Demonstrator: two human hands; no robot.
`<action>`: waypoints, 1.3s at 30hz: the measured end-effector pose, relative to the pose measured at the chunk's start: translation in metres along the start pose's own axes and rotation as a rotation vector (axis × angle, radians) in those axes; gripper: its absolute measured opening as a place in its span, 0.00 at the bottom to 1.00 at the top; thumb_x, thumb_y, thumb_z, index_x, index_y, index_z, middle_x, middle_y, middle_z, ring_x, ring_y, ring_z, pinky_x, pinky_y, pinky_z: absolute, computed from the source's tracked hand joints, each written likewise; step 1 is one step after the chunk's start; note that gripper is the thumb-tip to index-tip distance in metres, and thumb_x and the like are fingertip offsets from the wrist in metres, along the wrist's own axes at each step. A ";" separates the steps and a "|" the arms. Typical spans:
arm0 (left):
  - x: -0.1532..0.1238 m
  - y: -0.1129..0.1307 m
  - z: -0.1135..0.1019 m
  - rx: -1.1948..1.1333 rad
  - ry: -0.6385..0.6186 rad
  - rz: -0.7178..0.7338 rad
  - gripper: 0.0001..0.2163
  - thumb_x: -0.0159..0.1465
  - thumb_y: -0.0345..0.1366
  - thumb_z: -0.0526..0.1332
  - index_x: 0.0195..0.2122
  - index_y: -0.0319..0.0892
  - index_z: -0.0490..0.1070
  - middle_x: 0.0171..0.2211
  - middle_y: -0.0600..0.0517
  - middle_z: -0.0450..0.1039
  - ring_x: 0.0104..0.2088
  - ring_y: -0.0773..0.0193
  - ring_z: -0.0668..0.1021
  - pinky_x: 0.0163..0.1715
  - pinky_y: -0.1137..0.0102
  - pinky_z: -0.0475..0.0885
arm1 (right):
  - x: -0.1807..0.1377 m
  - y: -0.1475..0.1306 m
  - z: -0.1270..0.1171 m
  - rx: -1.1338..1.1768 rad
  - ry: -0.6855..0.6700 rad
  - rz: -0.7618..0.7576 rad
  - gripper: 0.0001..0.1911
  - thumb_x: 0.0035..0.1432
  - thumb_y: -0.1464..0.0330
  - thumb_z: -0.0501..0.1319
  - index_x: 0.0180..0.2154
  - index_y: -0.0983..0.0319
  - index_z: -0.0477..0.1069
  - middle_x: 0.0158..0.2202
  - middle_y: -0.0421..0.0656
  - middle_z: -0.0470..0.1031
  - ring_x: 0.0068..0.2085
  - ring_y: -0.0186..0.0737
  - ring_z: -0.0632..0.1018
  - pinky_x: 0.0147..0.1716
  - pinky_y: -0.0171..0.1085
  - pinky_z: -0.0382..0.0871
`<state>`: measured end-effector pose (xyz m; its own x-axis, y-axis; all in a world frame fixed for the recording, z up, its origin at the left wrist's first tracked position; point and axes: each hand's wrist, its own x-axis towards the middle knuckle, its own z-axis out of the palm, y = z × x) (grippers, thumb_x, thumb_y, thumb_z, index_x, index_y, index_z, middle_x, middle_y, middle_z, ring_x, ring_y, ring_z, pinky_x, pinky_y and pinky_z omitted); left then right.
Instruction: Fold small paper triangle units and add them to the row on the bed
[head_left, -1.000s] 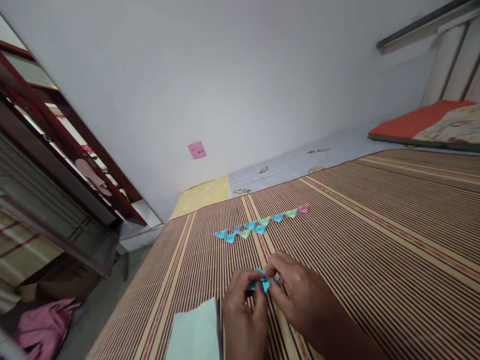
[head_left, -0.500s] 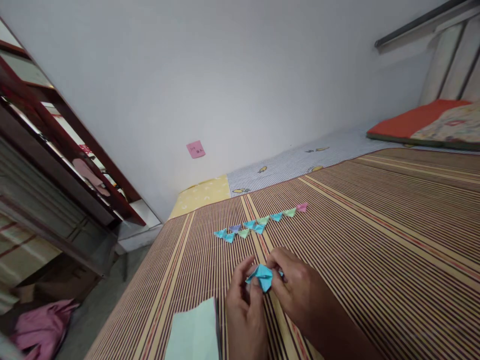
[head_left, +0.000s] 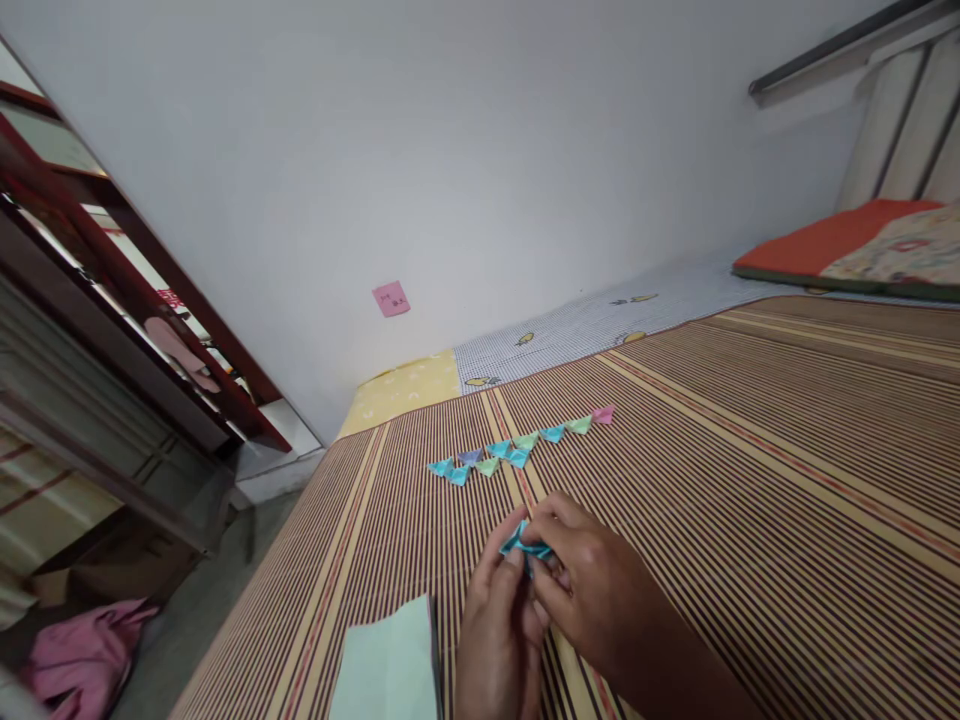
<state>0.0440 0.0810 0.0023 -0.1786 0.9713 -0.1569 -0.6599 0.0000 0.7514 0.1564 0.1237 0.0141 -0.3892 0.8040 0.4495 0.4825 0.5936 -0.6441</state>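
A small piece of blue folded paper (head_left: 516, 541) is pinched between both hands, just above the striped mat (head_left: 697, 480). My left hand (head_left: 499, 620) grips its left side, thumb on top. My right hand (head_left: 574, 560) closes its fingers over the right side, hiding much of the paper. Beyond the hands, several small folded paper triangles (head_left: 517, 456) in blue, green, purple and pink lie in slanting rows. Left of my left wrist lies a pale green paper sheet (head_left: 388, 660) with a dark edge along its right side.
A white wall (head_left: 480, 170) rises behind the bed, with a pink note (head_left: 391, 298) stuck to it. An orange and floral folded quilt (head_left: 840, 245) lies at the far right. Pink cloth (head_left: 82, 655) is on the floor at the lower left, beyond the bed's edge.
My right hand has shifted left over the blue folded paper, covering more of it. The paper looks narrower and more closed between the fingers. The triangles have not moved.
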 end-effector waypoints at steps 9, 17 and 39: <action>0.004 -0.006 0.003 -0.160 0.003 0.025 0.12 0.68 0.34 0.61 0.47 0.39 0.82 0.50 0.41 0.81 0.56 0.53 0.78 0.55 0.65 0.73 | 0.001 0.001 0.005 -0.086 0.037 -0.030 0.13 0.54 0.80 0.57 0.38 0.59 0.70 0.40 0.45 0.69 0.42 0.48 0.72 0.38 0.45 0.68; 0.001 -0.006 0.012 -0.235 0.039 -0.032 0.12 0.69 0.33 0.59 0.41 0.37 0.83 0.47 0.40 0.82 0.55 0.53 0.79 0.59 0.61 0.71 | 0.003 -0.001 -0.001 -0.017 0.031 -0.055 0.09 0.60 0.78 0.58 0.37 0.59 0.74 0.41 0.46 0.70 0.42 0.47 0.72 0.41 0.45 0.69; 0.004 -0.001 0.005 -0.110 0.229 0.051 0.12 0.65 0.26 0.62 0.50 0.38 0.77 0.43 0.41 0.82 0.43 0.59 0.84 0.42 0.70 0.80 | 0.004 0.009 -0.008 0.195 -0.026 -0.095 0.10 0.59 0.78 0.57 0.36 0.60 0.75 0.35 0.42 0.72 0.36 0.40 0.74 0.37 0.37 0.68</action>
<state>0.0473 0.0859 0.0039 -0.3660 0.8904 -0.2708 -0.7189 -0.0857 0.6899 0.1658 0.1321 0.0150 -0.4467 0.7420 0.4999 0.2828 0.6472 -0.7079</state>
